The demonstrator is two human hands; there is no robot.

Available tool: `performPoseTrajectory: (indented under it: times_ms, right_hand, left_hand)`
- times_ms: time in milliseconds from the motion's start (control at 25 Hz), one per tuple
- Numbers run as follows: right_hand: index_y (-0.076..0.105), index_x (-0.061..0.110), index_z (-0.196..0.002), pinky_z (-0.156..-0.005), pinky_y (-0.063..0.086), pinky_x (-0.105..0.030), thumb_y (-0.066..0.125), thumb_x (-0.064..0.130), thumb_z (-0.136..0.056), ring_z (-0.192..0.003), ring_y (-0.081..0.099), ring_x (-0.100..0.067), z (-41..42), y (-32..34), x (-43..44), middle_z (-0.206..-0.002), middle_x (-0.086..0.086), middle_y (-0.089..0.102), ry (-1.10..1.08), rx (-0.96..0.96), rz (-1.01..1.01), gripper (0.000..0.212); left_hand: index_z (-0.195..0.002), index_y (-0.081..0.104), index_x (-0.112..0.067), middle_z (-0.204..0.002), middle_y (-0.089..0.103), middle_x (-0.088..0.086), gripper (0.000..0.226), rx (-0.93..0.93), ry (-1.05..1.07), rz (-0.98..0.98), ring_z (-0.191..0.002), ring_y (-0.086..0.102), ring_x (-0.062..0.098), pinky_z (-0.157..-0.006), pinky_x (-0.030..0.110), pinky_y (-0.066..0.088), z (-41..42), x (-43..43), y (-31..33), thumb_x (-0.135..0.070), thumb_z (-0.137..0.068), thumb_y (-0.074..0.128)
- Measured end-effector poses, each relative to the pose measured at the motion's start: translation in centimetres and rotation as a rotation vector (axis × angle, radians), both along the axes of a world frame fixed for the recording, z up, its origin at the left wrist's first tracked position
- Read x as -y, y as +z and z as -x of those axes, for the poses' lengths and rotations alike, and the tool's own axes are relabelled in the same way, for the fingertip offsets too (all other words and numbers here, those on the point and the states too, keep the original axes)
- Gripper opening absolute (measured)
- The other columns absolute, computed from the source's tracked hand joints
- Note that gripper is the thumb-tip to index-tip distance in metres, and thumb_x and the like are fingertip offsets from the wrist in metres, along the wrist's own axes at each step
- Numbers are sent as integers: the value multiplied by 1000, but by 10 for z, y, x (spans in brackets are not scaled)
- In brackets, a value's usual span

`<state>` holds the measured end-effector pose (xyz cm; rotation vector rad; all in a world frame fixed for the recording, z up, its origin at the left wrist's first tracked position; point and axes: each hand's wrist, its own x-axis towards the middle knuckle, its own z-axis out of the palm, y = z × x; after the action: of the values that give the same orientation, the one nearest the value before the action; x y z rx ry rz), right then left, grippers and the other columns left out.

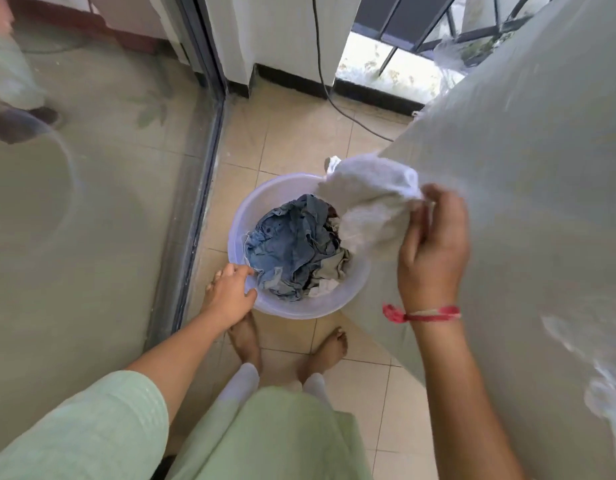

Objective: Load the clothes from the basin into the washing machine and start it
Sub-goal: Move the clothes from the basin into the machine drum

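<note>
On the tiled floor (pixel 292 133), just in front of our bare feet (pixel 246 337), we see a round, pale, see-through basin (pixel 240 216). It sits close to the metal frame of a glass door (pixel 92 202) that runs along the floor's left edge. The basin holds a crumpled heap of clothes (pixel 289 244): blue denim on top, with bits of grey, dark red and white showing beneath at the right and near sides.

Our left hand (pixel 230 292) is at the near-left part of the basin's rim, fingers curled over the edge and thumb against the outer wall, so it grips the rim.

Our right hand (pixel 434 247), with a red thread (pixel 421 314) tied round the wrist, is raised above the basin's right side. Its fingers and thumb are closed on a white cloth (pixel 369 206), which hangs clear over the rim and hides part of it.

A large bulk under a cloudy plastic sheet (pixel 524 168) fills the floor's right side, just beside the basin. We cannot tell what is under it. A dark cable (pixel 320 64) runs down the far wall and across the tiles toward the sheet.
</note>
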<state>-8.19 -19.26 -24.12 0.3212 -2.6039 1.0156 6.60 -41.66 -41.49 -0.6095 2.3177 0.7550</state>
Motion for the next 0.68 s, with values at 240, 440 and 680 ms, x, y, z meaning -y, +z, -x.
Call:
performPoseTrajectory:
  times_ms: [240, 440, 680]
  right_hand:
    - [48, 16, -121, -64, 51, -38, 73, 17, -74, -77, 55, -32, -77, -120, 0, -93, -14, 54, 79, 412, -472, 53]
    - [52, 15, -116, -76, 44, -36, 55, 19, -86, -97, 56, -32, -101, -167, -4, -116, -12, 52, 426, 972, -890, 30]
    - [22, 22, -146, -99, 41, -44, 64, 34, -84, -127, 38, -38, -57, -221, 18, -151, -15, 20, 131, 835, -556, 76]
  left_hand:
    - [-129, 48, -22, -130, 43, 6, 43, 16, -48, 48, -121, 40, 29, -99, 42, 35, -6, -5, -12, -23, -87, 56]
    - [-129, 49, -20, -132, 42, 5, 42, 31, -116, 35, -124, 37, 28, -100, 42, 34, -20, -11, -27, -23, -87, 55]
    - [-123, 54, -20, -133, 41, 3, 37, -90, -102, -61, -129, 34, 24, -103, 42, 34, -17, -20, -49, -21, -86, 57]
